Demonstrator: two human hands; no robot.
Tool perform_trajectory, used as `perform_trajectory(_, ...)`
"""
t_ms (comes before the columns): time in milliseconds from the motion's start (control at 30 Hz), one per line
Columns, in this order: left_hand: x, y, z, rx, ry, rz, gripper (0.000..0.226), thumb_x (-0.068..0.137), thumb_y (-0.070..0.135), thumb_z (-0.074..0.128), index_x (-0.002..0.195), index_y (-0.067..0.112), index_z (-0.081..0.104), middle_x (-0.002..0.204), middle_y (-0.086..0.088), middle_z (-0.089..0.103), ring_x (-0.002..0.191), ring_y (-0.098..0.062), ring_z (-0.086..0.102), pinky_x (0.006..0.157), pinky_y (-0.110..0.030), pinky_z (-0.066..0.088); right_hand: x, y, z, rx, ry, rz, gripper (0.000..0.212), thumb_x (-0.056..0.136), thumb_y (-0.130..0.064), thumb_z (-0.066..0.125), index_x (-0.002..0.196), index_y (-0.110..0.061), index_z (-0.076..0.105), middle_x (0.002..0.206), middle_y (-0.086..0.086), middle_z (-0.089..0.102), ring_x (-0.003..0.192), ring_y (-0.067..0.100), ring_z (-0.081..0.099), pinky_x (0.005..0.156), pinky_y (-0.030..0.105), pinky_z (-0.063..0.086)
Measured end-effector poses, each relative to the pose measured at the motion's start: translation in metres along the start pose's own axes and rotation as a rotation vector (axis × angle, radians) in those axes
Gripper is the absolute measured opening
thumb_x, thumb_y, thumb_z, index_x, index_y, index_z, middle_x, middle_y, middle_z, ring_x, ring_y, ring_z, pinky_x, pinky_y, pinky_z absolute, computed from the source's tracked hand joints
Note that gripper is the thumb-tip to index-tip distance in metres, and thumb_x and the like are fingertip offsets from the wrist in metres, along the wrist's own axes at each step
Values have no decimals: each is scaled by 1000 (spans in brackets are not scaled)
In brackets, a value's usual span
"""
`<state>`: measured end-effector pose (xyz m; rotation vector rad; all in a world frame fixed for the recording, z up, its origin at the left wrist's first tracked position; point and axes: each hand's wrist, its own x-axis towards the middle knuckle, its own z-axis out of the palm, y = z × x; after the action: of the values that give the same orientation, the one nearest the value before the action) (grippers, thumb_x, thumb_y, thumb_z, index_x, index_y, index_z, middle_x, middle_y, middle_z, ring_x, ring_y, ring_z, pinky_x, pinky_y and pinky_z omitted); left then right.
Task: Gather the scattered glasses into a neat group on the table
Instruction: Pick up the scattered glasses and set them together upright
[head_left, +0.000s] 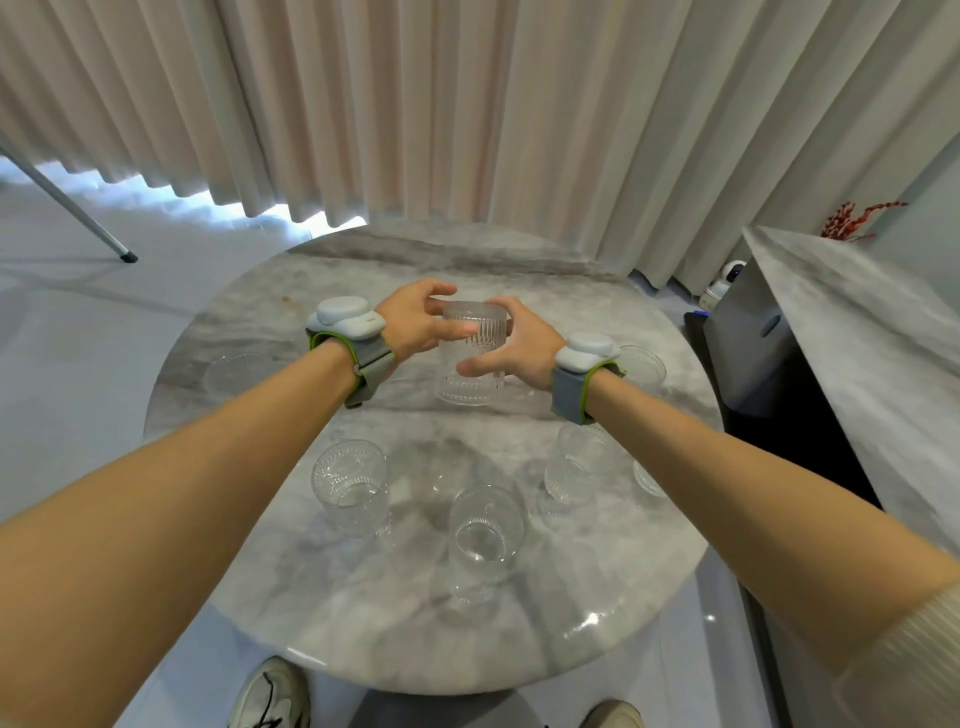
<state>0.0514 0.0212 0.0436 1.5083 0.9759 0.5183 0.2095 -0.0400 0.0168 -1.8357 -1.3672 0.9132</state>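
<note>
Nearest the camera: a clear ribbed tumbler (487, 530), upright, at the near middle of the round grey marble surface (363, 613). A second clear ribbed tumbler (351, 483) stands upright to its left, apart from it. A third clear tumbler (574, 465) stands upright to the right, partly hidden by the right forearm; another glass rim (647, 480) shows just beyond that forearm, its form unclear.

Centre of the surface: a tall clear ribbed glass stack (474, 353), which appears to be one tumbler seated in another, the lower base resting on the marble. The left hand (418, 325) is closed on the upper tumbler from the left, thumb across its front and fingers round the rim. The right hand (511, 345) grips the stack from the right, thumb across the front lower down.

Far left edge: a low clear glass (234, 371), well apart from the rest. Far right edge: another clear ribbed glass (641, 366), behind the right wrist.

Each wrist carries a grey band with a pale device. Beige pleated curtains (467, 104) hang behind the surface.
</note>
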Motion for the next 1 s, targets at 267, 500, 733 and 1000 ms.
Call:
perform_trajectory(267,20,-31,-19,359,69,-167,52,86,26,69,132,7,52,126,-17,60,104,-30,62,96,-42,51,51,23,0,-113,153,203,102,65,-25,86,146,-17,24,134,11,49,114,33,53,79,35,44)
perform_trajectory(500,36,-74,-27,606,-76,-287,50,86,36,67,128,11,57,124,-13,63,112,-31,62,97,-40,51,91,36,20,-136,178,195,96,66,-19,86,142,-15,27,132,12,52,100,28,52,76,35,42)
perform_trajectory(733,50,-93,-26,782,-158,-302,51,89,35,62,135,14,52,138,-10,53,125,-27,52,103,-32,39,125,44,32,-124,172,175,92,62,-13,86,137,-16,32,128,12,53,97,29,52,81,40,51)
perform_trajectory(1000,60,-99,-17,856,-241,-311,52,91,32,60,139,14,49,141,-9,50,127,-27,49,100,-29,39,136,48,33,-163,150,174,89,62,-13,86,133,-15,33,124,12,55,93,28,53,71,34,44)
